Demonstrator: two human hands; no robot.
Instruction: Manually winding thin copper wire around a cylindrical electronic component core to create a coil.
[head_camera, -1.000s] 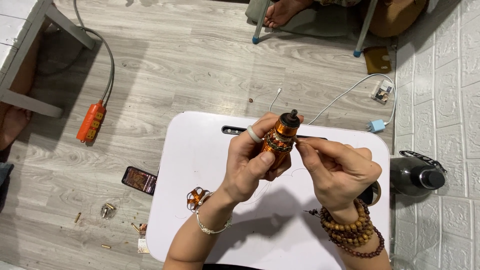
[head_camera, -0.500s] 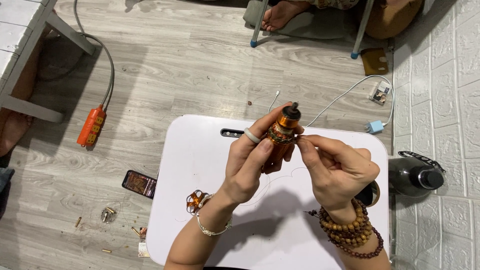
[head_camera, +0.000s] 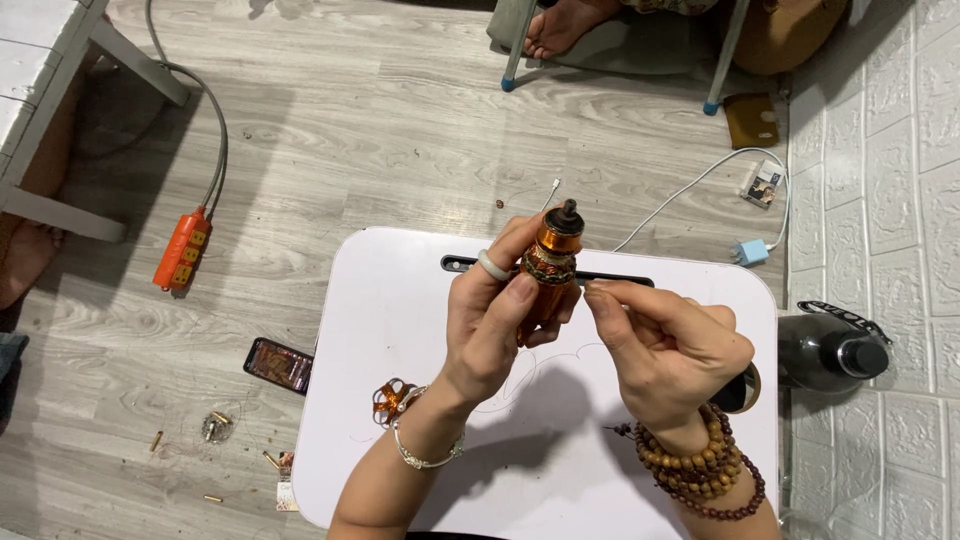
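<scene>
rotor (head_camera: 548, 270) sits upright above the table (head_camera: 380, 300), a touch higher and straighter than a second ago. your left hand (head_camera: 495, 325) stays clamped round it; your right hand (head_camera: 665, 345) keeps its fingertips pinched by the windings, so the fine work continues.

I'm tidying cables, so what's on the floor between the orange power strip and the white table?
In the head view, a phone lies between the orange power strip and white table.
</scene>
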